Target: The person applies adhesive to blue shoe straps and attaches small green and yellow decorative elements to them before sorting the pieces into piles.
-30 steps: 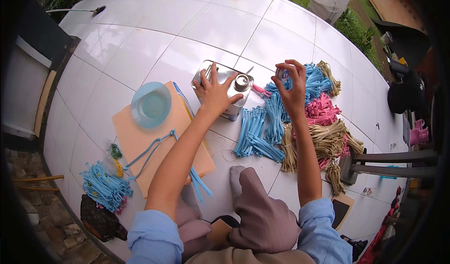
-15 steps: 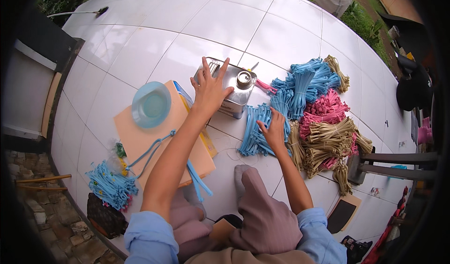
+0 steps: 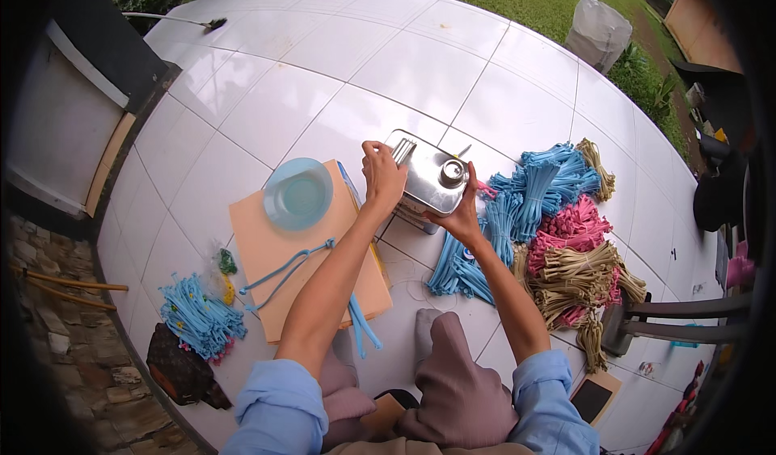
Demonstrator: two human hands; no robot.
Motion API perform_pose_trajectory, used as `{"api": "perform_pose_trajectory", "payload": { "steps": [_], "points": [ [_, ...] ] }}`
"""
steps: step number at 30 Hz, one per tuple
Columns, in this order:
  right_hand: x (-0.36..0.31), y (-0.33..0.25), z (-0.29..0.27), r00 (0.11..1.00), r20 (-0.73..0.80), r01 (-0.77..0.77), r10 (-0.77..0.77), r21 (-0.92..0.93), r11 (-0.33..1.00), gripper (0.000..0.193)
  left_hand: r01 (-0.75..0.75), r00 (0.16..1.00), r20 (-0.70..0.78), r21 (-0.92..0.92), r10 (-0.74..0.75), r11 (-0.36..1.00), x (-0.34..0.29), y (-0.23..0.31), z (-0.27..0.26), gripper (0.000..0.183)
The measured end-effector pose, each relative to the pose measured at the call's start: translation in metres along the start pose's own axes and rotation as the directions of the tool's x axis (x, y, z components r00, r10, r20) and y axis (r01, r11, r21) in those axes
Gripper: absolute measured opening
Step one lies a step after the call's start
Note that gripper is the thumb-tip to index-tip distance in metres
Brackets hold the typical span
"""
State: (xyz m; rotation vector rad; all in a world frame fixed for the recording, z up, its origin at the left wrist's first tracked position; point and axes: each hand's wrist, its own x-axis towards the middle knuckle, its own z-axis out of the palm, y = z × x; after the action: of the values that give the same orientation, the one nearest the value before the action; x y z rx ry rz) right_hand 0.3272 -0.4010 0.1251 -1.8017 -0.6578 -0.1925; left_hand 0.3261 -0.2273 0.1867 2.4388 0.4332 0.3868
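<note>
A silver rectangular metal can with a flat handle and a round open-looking neck stands on the tiles in front of me. My left hand presses its curled fingers against the can's left side, by the handle. Around the can's near right corner wraps my right hand, thumb and fingers on either side. Just right of it lie bundles of blue cords; a small round piece shows on them, too small to name. A pink-handled tool pokes out behind the can.
On the left, a clear blue bowl and a knotted blue cord rest on a peach board. Blue cords with beads lie beyond it. Pink bundles and beige bundles pile up right, near dark chair legs.
My left hand has slid from spread across the can's top to its left side. My right hand has left the blue cords and taken hold of the can's right side. The view has shifted.
</note>
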Motion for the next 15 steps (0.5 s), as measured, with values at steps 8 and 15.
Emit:
{"api": "perform_pose_trajectory", "payload": {
  "steps": [8,15],
  "points": [
    [0.037,-0.116,-0.051,0.938,-0.268,0.229,-0.221,-0.003,0.973,0.124,-0.170,0.982,-0.118,-0.220,0.147,0.961,-0.004,0.103,-0.116,0.032],
    [0.081,-0.291,-0.083,0.872,-0.358,0.393,-0.332,0.109,0.913,0.121,-0.193,0.981,-0.120,-0.657,0.152,0.729,-0.012,0.125,-0.269,0.057]
  ]
}}
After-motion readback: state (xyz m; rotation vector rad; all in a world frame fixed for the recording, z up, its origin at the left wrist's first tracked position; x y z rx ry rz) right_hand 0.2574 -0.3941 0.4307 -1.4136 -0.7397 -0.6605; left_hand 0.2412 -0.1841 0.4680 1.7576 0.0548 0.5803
